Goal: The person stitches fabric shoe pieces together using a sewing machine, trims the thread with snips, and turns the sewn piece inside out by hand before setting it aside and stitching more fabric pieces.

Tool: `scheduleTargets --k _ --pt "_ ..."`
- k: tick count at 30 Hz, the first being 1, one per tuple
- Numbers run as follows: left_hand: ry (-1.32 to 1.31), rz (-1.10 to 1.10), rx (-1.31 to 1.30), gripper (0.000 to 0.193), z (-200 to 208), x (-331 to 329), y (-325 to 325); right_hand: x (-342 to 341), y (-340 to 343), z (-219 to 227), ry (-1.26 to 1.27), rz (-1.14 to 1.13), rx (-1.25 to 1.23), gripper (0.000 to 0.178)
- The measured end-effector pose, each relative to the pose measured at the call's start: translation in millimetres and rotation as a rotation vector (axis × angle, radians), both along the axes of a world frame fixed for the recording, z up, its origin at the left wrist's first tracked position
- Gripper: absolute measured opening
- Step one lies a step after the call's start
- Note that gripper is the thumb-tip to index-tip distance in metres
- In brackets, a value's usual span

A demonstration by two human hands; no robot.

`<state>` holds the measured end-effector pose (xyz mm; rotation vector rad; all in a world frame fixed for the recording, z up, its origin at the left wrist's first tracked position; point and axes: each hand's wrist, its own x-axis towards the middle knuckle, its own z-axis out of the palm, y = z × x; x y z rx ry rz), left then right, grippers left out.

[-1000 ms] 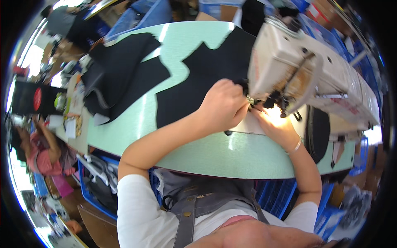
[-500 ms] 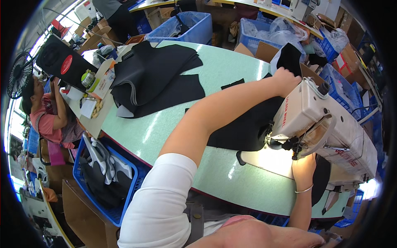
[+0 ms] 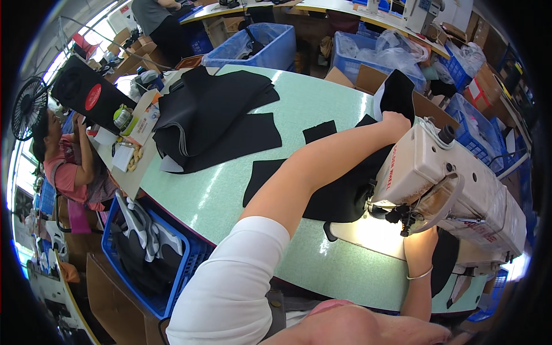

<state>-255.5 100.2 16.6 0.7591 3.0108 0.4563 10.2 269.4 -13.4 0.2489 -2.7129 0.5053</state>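
Observation:
A white sewing machine (image 3: 428,152) stands at the right of the pale green table, its lamp lighting the plate by the needle. Black fabric (image 3: 336,201) lies flat, running up to the presser foot. My left arm reaches over it, and my left hand (image 3: 395,125) is closed at the far side of the machine head, beside a raised black piece with a white underside (image 3: 398,95). It seems to grip this cloth; the machine partly hides the fingers. My right hand (image 3: 421,248) lies under the machine's arm, near another dark piece (image 3: 445,261); its fingers are hidden.
A stack of black fabric pieces (image 3: 213,115) lies at the table's left, with a small black piece (image 3: 319,131) nearer the middle. A blue basket (image 3: 187,259) of cut pieces stands at lower left. Another person (image 3: 72,167) sits beyond a black speaker (image 3: 86,89).
My left elbow has shifted right, uncovering more of the black fabric's left end. The whole view has dropped slightly in the picture. Both hands stay near the machine.

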Motion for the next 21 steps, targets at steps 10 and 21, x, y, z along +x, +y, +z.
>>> scheduleTargets --k 10,21 --pt "0.299 0.328 0.573 0.029 34.9 45.1 -39.3 -0.4 8.5 -4.6 0.021 -0.078 -0.019 0.019" --pt "0.725 0.1 1.128 0.017 25.3 192.6 -145.3 21.5 -5.1 29.5 0.054 0.052 0.252 0.013"
